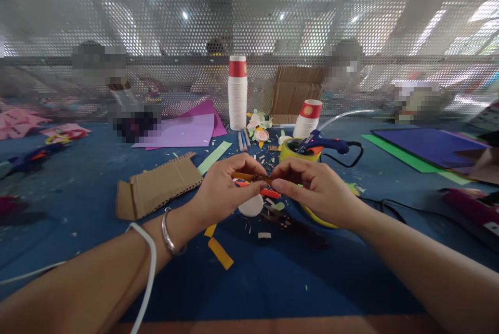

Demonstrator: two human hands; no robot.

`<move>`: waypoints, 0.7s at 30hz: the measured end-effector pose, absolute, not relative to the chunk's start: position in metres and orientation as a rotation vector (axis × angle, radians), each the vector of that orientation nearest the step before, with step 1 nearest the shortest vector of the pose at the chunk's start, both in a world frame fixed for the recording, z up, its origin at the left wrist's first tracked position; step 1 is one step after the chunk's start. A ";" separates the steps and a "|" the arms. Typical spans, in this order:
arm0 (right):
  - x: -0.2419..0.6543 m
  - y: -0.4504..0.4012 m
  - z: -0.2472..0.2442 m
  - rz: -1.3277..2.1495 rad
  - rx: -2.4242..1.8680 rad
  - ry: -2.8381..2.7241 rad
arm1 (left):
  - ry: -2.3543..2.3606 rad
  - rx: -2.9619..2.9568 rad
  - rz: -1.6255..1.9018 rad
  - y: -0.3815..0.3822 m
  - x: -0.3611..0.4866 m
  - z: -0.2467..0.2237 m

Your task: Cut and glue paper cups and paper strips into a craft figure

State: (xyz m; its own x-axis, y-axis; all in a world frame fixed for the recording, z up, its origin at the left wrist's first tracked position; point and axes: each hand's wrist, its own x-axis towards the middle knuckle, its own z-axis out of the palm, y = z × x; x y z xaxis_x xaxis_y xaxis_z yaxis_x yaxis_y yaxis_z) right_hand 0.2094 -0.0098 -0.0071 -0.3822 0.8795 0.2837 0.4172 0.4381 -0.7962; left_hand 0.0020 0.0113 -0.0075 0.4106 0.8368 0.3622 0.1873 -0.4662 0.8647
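A narrow brown strip (263, 178) is pinched between the fingertips of my left hand (228, 186) and my right hand (317, 188), held just above the table. An orange-yellow paper strip (242, 175) shows at my left fingers; I cannot tell whether it joins the brown one. Beneath my hands lie a white round disc (251, 205), an orange object (271, 193) partly covered by my fingers, and a dark tool (300, 230) that looks like scissors. Orange paper pieces (221, 254) lie nearer to me. Part of a yellow ring (319, 218) peeks out under my right hand.
A blue glue gun (325, 143) rests on a yellow tape roll (288, 156). Corrugated cardboard (163, 183) lies left. Stacked paper cups (237, 95) stand behind, near purple sheets (187, 130). Blue and green sheets (424, 149) lie right. A white cable (146, 271) crosses my left forearm.
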 end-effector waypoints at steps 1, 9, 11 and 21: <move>0.210 -0.010 -0.007 0.838 -1.080 -1.980 | 0.867 1.958 1.090 0.012 0.001 -0.008; 0.210 -0.012 -0.005 0.928 -1.076 -1.995 | 0.711 2.271 1.130 0.012 -0.005 -0.009; 0.210 -0.012 -0.006 0.932 -1.070 -2.001 | 0.705 2.315 1.114 0.009 -0.004 -0.006; 0.215 -0.007 -0.006 0.780 -1.099 -1.933 | 1.108 2.289 0.656 0.026 -0.023 0.007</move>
State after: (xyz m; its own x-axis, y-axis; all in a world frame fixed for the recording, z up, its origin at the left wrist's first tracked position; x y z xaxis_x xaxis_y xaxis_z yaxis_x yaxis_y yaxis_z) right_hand 0.2145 -0.0070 -0.0057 -0.3355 0.8873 0.3164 0.4193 0.4414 -0.7933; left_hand -0.0228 0.0262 0.0068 0.5504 0.8109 0.1989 0.5647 -0.5370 0.6267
